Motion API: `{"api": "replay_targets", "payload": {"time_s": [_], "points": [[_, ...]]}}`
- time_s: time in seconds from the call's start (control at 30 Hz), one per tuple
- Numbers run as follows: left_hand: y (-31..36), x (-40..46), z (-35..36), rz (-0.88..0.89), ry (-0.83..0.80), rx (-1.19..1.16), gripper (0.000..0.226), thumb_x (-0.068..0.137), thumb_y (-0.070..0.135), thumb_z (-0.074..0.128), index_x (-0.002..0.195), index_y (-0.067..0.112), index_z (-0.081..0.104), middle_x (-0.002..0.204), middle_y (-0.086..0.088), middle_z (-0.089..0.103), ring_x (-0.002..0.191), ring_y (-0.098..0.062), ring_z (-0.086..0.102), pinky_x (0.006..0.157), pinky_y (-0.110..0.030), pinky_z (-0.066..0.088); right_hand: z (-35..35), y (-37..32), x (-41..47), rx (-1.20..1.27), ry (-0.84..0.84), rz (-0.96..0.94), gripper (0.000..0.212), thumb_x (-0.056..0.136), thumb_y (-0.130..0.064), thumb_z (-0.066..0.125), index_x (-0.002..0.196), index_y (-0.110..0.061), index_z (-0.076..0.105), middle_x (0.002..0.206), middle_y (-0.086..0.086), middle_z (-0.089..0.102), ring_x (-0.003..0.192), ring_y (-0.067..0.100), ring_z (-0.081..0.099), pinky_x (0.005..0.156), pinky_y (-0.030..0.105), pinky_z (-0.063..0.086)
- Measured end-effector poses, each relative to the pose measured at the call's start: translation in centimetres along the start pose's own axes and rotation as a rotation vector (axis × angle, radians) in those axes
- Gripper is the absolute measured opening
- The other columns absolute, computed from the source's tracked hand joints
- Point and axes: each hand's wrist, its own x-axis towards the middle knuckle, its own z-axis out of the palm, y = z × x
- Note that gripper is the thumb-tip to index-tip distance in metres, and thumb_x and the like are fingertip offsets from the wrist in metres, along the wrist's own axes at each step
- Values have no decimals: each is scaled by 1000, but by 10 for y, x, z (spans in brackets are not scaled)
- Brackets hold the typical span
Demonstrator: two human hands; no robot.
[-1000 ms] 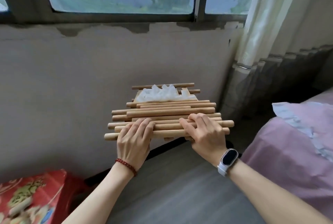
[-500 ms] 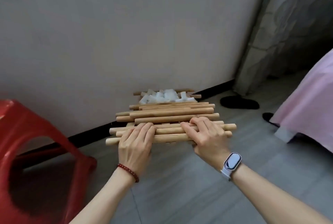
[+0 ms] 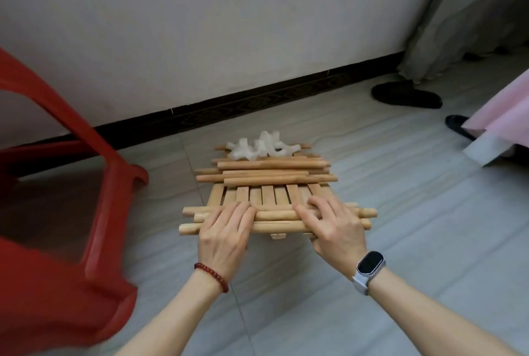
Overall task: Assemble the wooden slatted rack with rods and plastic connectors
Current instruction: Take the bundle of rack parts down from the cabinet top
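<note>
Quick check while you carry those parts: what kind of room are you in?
Probably a bedroom at home. A pink bed cover hangs at the right above dark slippers, a curtain falls to the tiled floor, and a red plastic stool stands at the left.

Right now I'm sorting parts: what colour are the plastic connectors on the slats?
White, slightly translucent; the plastic connectors show best in the head view.

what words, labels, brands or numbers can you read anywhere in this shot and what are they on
None can be read.
The smartwatch on the right wrist has a dark, blank screen.
The wooden rods, slatted panel and white plastic connectors carry no visible print.
The red plastic stool shows no lettering.
The black skirting board has a faint pattern, not text.
</note>
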Motion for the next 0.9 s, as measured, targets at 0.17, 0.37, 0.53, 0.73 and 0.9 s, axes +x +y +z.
{"api": "replay_targets", "payload": {"time_s": [0.17,0.37,0.53,0.73,0.9], "points": [[24,-32,7,-15,-128,7,25,75,3,56,95,9,70,99,-4,69,93,-24,63,77,-34,40,9,1,-33,-64,-150,-31,53,46,-4,77,98,-16,72,91,8,67,76,28,64,68,34,51],[26,-72,21,79,-525,-60,59,55,20,82,106,16,55,98,-4,65,86,-23,62,68,-37,49,36,2,-71,-130,-504,-135,65,47,-22,87,109,-17,69,89,4,67,73,22,64,61,33,52],[29,-90,32,86,-743,-87,62,56,15,81,111,16,52,99,-4,64,83,-23,62,67,-35,51,58,-2,-87,-138,-701,-149,64,64,-16,73,126,-21,58,100,4,63,84,23,61,64,35,49],[27,-96,41,120,-806,-112,57,50,22,89,103,14,69,101,-4,68,84,-23,66,69,-32,54,68,-4,-103,-59,-882,-104,78,68,0,63,141,-14,40,117,16,55,102,34,57,85,43,45],[29,-102,41,111,-804,-118,53,61,28,84,110,14,68,109,-5,67,93,-24,65,75,-33,52,73,-1,-107,-25,-864,-75,80,66,-4,63,141,-15,40,121,17,54,105,36,54,91,45,43]]}}
